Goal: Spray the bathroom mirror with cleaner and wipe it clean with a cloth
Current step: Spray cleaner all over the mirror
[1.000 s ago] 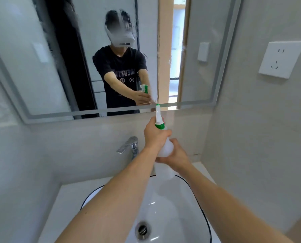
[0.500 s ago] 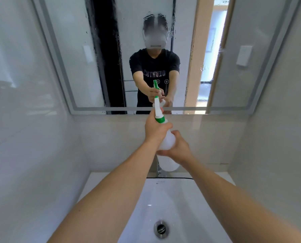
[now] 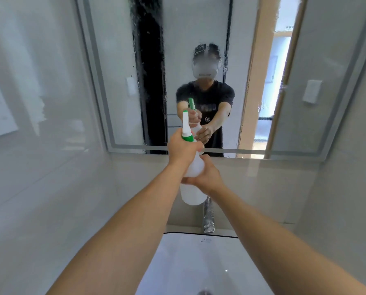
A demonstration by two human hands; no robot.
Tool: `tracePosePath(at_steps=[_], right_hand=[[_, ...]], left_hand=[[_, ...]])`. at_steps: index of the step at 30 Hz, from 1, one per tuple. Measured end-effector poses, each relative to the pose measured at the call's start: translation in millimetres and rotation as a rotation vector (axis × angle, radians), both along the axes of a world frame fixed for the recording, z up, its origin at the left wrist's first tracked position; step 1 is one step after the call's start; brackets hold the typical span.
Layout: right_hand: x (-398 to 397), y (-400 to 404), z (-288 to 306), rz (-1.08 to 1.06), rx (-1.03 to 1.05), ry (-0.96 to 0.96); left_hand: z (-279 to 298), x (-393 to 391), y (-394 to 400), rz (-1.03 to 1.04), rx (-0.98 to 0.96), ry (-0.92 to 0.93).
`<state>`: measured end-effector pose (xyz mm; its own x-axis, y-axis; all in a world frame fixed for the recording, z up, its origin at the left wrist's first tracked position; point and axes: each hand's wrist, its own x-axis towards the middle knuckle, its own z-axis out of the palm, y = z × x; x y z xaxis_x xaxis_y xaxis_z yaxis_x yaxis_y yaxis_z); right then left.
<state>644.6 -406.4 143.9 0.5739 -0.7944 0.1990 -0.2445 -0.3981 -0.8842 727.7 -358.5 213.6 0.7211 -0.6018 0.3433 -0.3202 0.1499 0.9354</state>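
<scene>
mirror [image 3: 118,71] fills far wall, centre strip beaded with droplets, left and right panes look drier, though blur makes that unsure. spray those next, nozzle level, even passes. spray bottle [image 3: 191,184] white, green collar, held centre above sink [image 3: 199,262]. left hand [image 3: 183,149] clasps neck; right hand [image 3: 207,177] cups body. no cloth visible.

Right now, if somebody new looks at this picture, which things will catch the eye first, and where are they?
In the centre, the left hand grips the neck of a white spray bottle with a green collar, while the right hand holds its body, nozzle pointing up at the mirror. The mirror fills the upper half and is speckled with droplets. Below lies the white sink, with the tap just under the bottle.
</scene>
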Motion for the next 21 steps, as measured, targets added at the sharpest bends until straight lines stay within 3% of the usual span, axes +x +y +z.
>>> tracePosePath(at_steps=[14,21], right_hand=[[50.0,30.8,45.2,0.16,0.021,-0.086],[68.5,44.3,41.4,0.195,0.02,-0.064]], left_hand=[[41.2,49.2,42.2,0.009,-0.086,-0.153],[32.8,67.7,50.9,0.188,-0.049,-0.204]])
